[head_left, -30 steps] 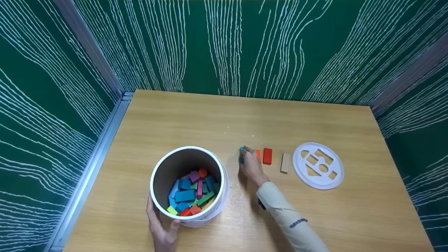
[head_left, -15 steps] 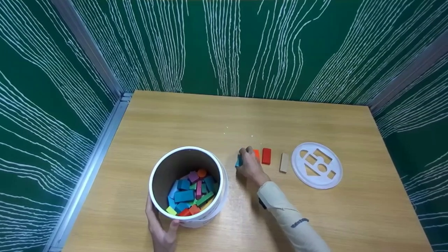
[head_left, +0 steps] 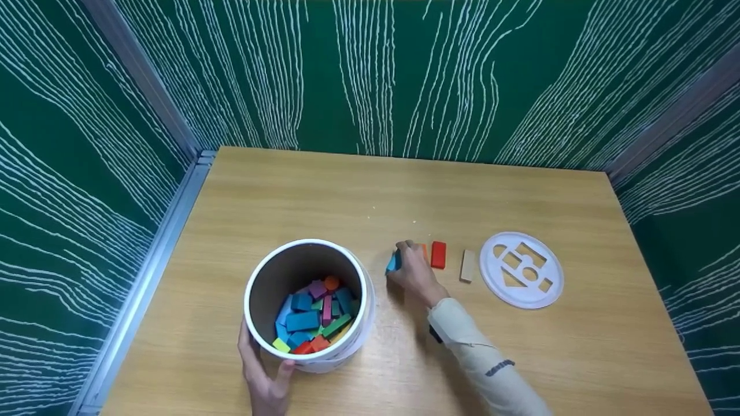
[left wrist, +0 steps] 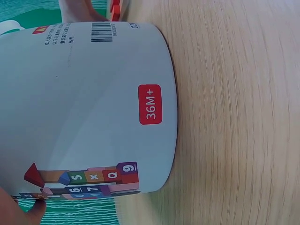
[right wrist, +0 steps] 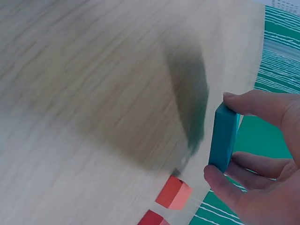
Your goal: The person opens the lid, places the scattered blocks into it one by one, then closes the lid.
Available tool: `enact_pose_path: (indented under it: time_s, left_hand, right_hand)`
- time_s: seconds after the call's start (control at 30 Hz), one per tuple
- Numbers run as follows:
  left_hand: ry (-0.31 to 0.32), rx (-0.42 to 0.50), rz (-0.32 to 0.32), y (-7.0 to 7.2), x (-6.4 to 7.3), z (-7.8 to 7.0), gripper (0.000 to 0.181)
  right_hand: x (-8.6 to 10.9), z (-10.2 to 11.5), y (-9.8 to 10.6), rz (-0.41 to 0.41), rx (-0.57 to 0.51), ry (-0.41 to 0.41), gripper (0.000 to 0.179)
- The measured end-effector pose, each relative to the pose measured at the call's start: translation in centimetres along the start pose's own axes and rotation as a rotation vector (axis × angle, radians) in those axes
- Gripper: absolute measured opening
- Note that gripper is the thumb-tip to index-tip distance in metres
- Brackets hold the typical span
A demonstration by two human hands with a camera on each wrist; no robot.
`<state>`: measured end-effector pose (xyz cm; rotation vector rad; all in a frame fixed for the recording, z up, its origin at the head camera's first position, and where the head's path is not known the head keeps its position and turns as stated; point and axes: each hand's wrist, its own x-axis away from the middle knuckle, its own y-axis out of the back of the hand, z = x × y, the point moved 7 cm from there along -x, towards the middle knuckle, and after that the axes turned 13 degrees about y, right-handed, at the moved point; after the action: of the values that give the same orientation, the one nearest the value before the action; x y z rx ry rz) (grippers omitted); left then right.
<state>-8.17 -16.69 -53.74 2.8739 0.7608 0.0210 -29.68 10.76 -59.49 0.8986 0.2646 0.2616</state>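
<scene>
My left hand (head_left: 267, 384) holds the lower left side of a white bucket (head_left: 370, 323), its thumb against the front wall. In the left wrist view the bucket's printed wall (left wrist: 84, 103) fills much of the frame. Many coloured blocks (head_left: 302, 320) lie inside. To the right of the bucket, my right hand (head_left: 415, 274) pinches a blue block (head_left: 392, 262) by its ends. The right wrist view shows this blue block (right wrist: 223, 138) between thumb and fingertips, its shadow on the table. An orange block (head_left: 425, 252), partly hidden, is just right of that hand.
A red block (head_left: 439, 255) and a plain wooden block (head_left: 467, 266) continue the row to the right. Beyond them lies a white round lid (head_left: 529, 296) with shaped cut-outs. Green walls with white lines stand behind the wooden table (head_left: 324, 190) and at its sides.
The blue block in my right hand has shifted slightly left, away from the orange block, and shows more of itself. The left hand and bucket keep their place.
</scene>
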Motion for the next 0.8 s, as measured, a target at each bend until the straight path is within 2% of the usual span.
enact_pose_path:
  time_s: [0.27,0.5,0.8]
  left_hand:
    - [-0.067,0.03,-0.009,0.4,-0.1,-0.3,0.088]
    - [-0.056,0.006,0.007,0.1,-0.1,-0.2,0.089]
    - [-0.059,-0.003,0.001,0.1,0.0,-0.3,0.088]
  right_hand:
    - [0.2,0.7,1.2,-0.032,-0.016,-0.004,0.063]
    - [0.8,0.9,2.4,-0.054,-0.056,-0.025,0.062]
    - [1.1,2.1,3.5,-0.072,-0.03,0.026,0.06]
